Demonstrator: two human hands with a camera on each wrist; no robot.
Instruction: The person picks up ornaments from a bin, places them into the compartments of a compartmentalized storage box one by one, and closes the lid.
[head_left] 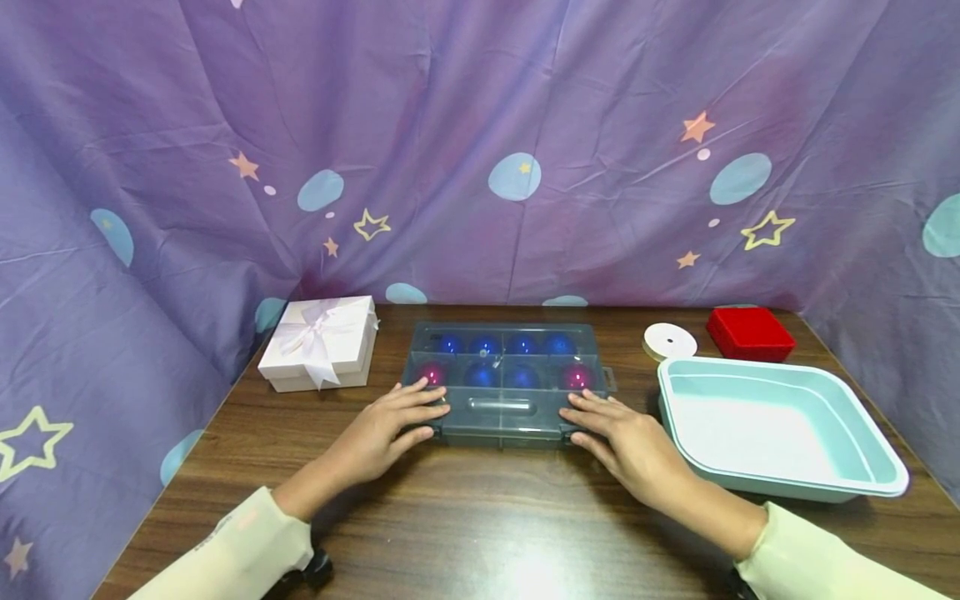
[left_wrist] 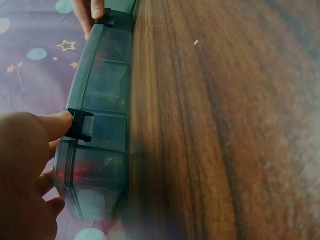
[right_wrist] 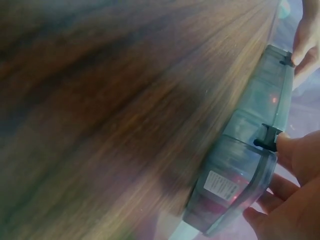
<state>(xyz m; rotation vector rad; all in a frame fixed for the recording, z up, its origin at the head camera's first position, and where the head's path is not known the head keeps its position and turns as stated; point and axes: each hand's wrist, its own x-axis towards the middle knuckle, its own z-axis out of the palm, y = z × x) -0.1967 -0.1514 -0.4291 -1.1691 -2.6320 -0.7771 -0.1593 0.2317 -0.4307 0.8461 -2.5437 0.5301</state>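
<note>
A see-through grey plastic case (head_left: 501,406) with a lid and inner compartments lies in the middle of the table. Inside are several shiny blue balls (head_left: 482,375) and two pinkish-red balls (head_left: 577,377). My left hand (head_left: 390,425) rests on the case's near left corner, fingers stretched over the lid. Its thumb touches a black latch (left_wrist: 80,125) on the front side. At the near right corner lies my right hand (head_left: 626,442), fingers spread on the lid, its thumb at the other black latch (right_wrist: 268,137). Whether the latches are fastened is hard to tell.
A white gift box (head_left: 318,343) with a ribbon bow stands at the back left. To the right is a pale turquoise tray (head_left: 780,479). Behind it sit a white ribbon spool (head_left: 670,342) and a red box (head_left: 750,333). A purple cloth (head_left: 450,100) hangs behind the table.
</note>
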